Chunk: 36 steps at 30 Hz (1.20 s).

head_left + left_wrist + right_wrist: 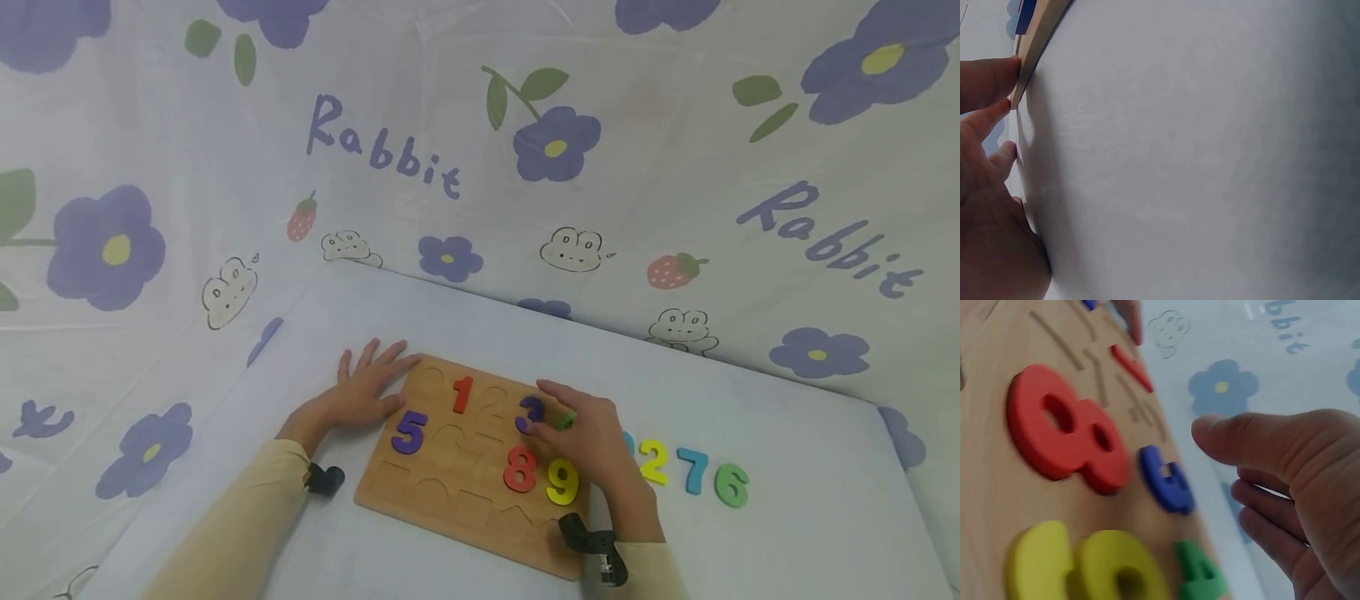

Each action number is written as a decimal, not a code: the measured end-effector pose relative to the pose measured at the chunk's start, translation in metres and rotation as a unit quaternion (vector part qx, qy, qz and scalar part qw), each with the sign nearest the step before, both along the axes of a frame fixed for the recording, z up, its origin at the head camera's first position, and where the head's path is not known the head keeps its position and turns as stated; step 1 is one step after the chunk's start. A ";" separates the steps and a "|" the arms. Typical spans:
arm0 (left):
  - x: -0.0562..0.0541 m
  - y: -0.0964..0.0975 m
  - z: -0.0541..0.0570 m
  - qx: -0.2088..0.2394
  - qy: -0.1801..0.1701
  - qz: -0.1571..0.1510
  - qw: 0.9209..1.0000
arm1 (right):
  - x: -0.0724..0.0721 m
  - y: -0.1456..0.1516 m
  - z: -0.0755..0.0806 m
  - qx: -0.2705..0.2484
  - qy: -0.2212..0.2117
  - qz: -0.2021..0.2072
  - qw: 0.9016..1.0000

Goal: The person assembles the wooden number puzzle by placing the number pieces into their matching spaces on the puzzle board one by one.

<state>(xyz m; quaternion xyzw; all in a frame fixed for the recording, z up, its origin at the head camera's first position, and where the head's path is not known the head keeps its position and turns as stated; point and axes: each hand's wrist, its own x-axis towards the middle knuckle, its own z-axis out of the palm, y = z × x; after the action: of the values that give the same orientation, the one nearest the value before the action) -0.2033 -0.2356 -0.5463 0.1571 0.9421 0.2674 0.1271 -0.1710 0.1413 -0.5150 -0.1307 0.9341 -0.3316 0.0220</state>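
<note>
A wooden number board (372, 492) lies on the white table. My left hand (362, 395) rests at its upper left corner, fingers spread, with fingertips at the board's edge (1039, 47). Over the upper right part hovers my right hand (588, 429), thumb and fingers apart around the purple-blue 3 (532, 408); nothing is held. The green 4 (1200, 575) is partly covered by this hand in the head view. Also on the board are a red 1 (460, 396), a purple 5 (407, 435), a red 8 (1025, 428) and a yellow 9 (573, 490).
Right of the board lie a yellow 2 (657, 477), a blue 7 (697, 477), a green 6 (722, 486) and a blue piece (629, 443) half hidden by the right hand. A patterned cloth (480, 200) hangs behind the table.
</note>
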 end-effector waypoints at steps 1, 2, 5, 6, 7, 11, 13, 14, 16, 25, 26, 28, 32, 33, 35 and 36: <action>0.000 0.000 0.000 -0.001 0.001 0.000 1.000 | 0.001 0.002 0.003 -0.004 0.005 0.000 1.000; 0.000 0.000 0.000 -0.001 0.001 0.000 1.000 | 0.002 0.005 0.006 -0.008 0.009 0.000 1.000; -0.001 0.000 -0.001 0.001 0.000 -0.001 1.000 | 0.006 0.015 0.018 -0.019 0.026 0.003 0.999; -0.001 0.000 -0.001 0.001 -0.001 -0.002 1.000 | 0.008 0.020 0.021 -0.021 0.033 0.003 0.999; -0.001 0.000 -0.002 0.001 -0.002 -0.002 1.000 | 0.010 0.025 0.025 -0.024 0.042 0.004 0.999; -0.001 0.000 -0.001 0.002 -0.003 -0.003 1.000 | 0.016 0.049 0.036 -0.035 0.075 0.010 0.996; -0.001 0.000 0.000 -0.001 -0.002 -0.002 1.000 | 0.020 0.062 0.041 -0.038 0.085 0.014 0.996; 0.000 0.000 0.001 0.001 -0.001 -0.001 1.000 | 0.022 0.068 0.043 -0.039 0.087 0.016 0.995; 0.000 0.000 0.002 0.001 -0.001 -0.001 1.000 | 0.026 0.080 0.048 -0.042 0.083 0.019 0.996; 0.000 0.001 0.004 0.000 0.001 -0.008 1.000 | 0.051 0.133 0.067 -0.045 0.060 0.026 0.997; 0.000 0.001 0.004 0.001 0.000 -0.008 1.000 | 0.053 0.139 0.068 -0.038 0.060 0.023 0.997; 0.000 0.001 0.005 0.002 0.000 -0.008 1.000 | 0.056 0.151 0.067 -0.017 0.064 0.015 0.998; 0.001 0.001 0.005 0.005 -0.001 -0.004 1.000 | 0.059 0.175 0.065 0.041 0.063 -0.004 0.997; 0.001 0.001 0.005 0.004 0.000 -0.005 1.000 | 0.060 0.181 0.064 0.054 0.060 -0.008 0.997; 0.001 0.001 0.004 0.003 0.000 -0.006 1.000 | 0.063 0.191 0.063 0.081 0.049 -0.018 0.995; 0.001 0.001 0.004 0.002 0.000 -0.006 1.000 | 0.064 0.196 0.062 0.092 0.045 -0.022 0.995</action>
<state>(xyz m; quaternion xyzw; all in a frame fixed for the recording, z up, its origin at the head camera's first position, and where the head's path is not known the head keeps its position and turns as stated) -0.2027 -0.2347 -0.5424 0.1631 0.9406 0.2687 0.1287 -0.1068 0.3374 -0.4527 -0.1223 0.9633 -0.2385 -0.0151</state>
